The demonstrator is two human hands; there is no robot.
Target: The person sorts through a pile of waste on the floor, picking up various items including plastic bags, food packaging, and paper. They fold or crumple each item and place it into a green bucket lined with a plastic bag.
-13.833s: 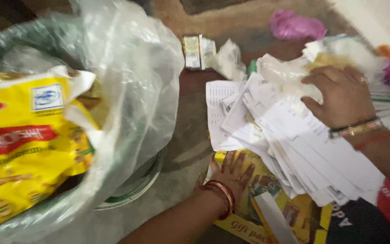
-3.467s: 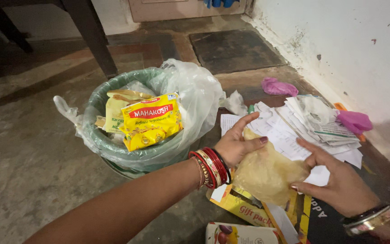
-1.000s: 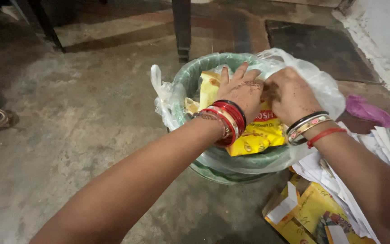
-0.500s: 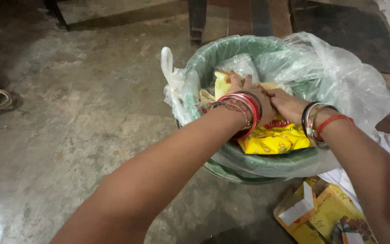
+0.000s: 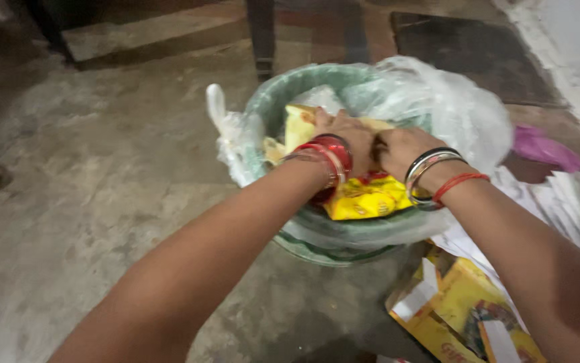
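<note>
Yellow pouch (image 5: pixel 364 198) in bin; yellow carton (image 5: pixel 468 316) beside

Dim interior, bare floor, one wall corner in view.

Grey concrete floor (image 5: pixel 102 181) across most of the frame, mottled and scuffed, faintly glossy where light falls at left; reddish-brown band of flooring (image 5: pixel 370 33) along the top, beside a dark rectangular slab (image 5: pixel 471 47) at upper right; pale raised strip (image 5: pixel 149 30) at upper left, running toward the dark furniture leg (image 5: pixel 261 37) that stands upright at top centre; second dark leg (image 5: pixel 45 27) at far upper left, blurred; whitish wall (image 5: pixel 572 33) at upper right, stained and flaking near its base; low, soft lighting, no hard shadows; whole frame slightly motion-blurred.
</note>
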